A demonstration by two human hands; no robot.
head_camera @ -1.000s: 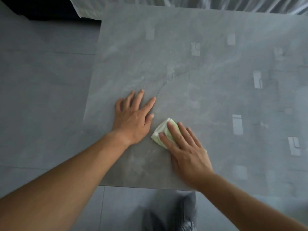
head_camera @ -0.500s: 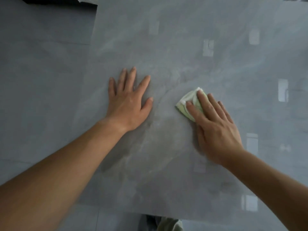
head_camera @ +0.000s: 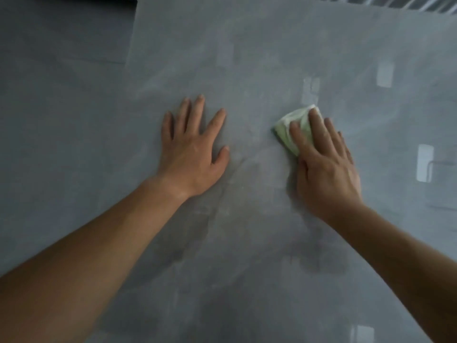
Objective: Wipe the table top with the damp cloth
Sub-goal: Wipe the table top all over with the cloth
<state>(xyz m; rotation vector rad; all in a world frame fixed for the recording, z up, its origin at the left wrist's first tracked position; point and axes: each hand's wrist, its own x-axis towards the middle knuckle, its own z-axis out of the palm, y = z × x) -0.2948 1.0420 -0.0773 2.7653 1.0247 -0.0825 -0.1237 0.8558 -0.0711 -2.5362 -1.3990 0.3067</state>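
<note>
A grey stone-look table top (head_camera: 247,58) fills most of the head view. A folded pale green and white damp cloth (head_camera: 288,128) lies on it right of centre. My right hand (head_camera: 324,167) presses flat on the cloth, fingers stretched over it, so only the cloth's far left part shows. My left hand (head_camera: 193,149) rests palm down on the bare table to the left of the cloth, fingers spread, holding nothing. Faint smeared streaks mark the surface between and below my hands.
The table's left edge (head_camera: 128,53) runs down from the top left, with grey floor (head_camera: 49,95) beyond it. Pale rectangular light reflections (head_camera: 424,167) dot the right side of the table. A striped curtain (head_camera: 420,3) shows at the top right.
My right hand has slid the cloth away from me and to the right across the table. My left hand stays flat in about the same spot. The view has shifted forward, hiding the near edge.
</note>
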